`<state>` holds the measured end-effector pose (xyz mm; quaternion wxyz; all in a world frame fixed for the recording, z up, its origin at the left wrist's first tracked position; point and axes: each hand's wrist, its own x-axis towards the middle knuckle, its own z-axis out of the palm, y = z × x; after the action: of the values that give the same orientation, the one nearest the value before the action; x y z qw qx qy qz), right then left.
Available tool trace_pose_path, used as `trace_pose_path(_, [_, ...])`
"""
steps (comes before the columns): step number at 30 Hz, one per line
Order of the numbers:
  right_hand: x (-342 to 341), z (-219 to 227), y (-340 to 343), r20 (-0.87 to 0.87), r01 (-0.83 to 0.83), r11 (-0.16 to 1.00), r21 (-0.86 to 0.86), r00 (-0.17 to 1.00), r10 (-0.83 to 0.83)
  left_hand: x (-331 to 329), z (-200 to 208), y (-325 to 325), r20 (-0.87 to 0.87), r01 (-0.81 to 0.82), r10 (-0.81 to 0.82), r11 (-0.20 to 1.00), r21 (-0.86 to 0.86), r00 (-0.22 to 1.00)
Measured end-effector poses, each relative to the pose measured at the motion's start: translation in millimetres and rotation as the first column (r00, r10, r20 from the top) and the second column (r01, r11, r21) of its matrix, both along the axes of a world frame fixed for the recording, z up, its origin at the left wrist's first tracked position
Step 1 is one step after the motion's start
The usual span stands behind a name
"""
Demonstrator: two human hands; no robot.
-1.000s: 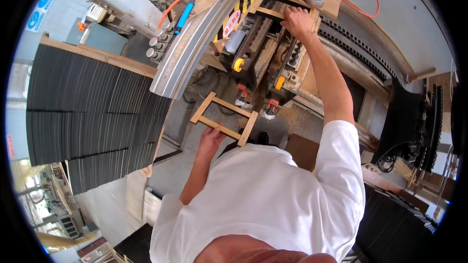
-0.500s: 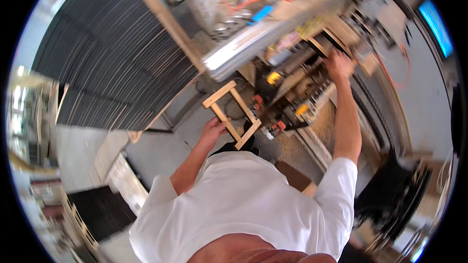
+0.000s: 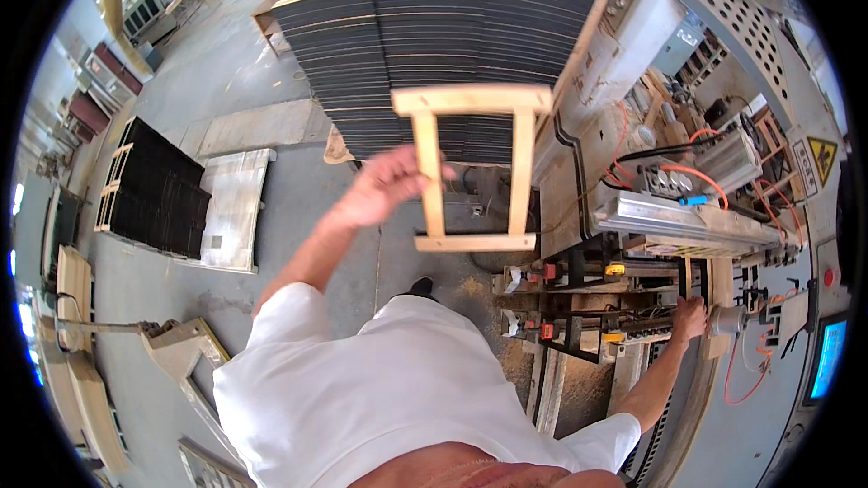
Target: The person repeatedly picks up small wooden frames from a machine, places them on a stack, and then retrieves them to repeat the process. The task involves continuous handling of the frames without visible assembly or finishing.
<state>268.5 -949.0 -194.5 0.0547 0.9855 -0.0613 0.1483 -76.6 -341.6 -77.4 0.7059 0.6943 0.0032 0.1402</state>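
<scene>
My left hand [image 3: 387, 188] grips one side bar of a small rectangular frame of pale wood [image 3: 475, 242], holding it raised in front of me. The fingers curl around the bar, and some fingertips show inside the frame. Stretched out to the right, my right hand [image 3: 691, 318] is closed at the near end of a black-edged wooden frame [image 3: 685, 278] lying in the machine [image 3: 624, 312]. Its fingers are partly hidden, so the exact grip on that piece is hard to see.
Tall stacks of black-edged panels [image 3: 488, 45] stand ahead. The machine has a silver beam [image 3: 669, 214], red and yellow clamp parts, and orange hoses. A lit screen [image 3: 826, 360] is at the far right. A dark stack [image 3: 154, 190] and a pale board [image 3: 237, 208] are at left.
My view has turned to the left. The left hand has lifted the pale wooden frame away from my body and turned it upright. My right hand stays at the machine.
</scene>
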Motion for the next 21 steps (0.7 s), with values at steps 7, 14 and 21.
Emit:
trace_pose_path(7, [-37.7, 53.2, 73.0, 0.439, -0.303, 0.835, 0.460, 0.895, 0.083, -65.9, 105.9, 177.8, 0.283, -0.407, 0.436, 0.900, -0.157, 0.854])
trace_pose_path(14, [-163.8, 95.2, 224.9, 0.753, -0.715, 0.426, 0.555, 0.649, 0.110, -23.9, 152.5, 403.7, 0.135, -0.451, 0.486, 0.864, -0.221, 0.864])
trace_pose_path(21, [-223.1, 74.5, 284.6, 0.576, -0.591, 0.339, 0.732, 0.803, 0.155, 65.9, 132.6, 443.1, -0.093, -0.501, 0.497, 0.865, -0.030, 0.863])
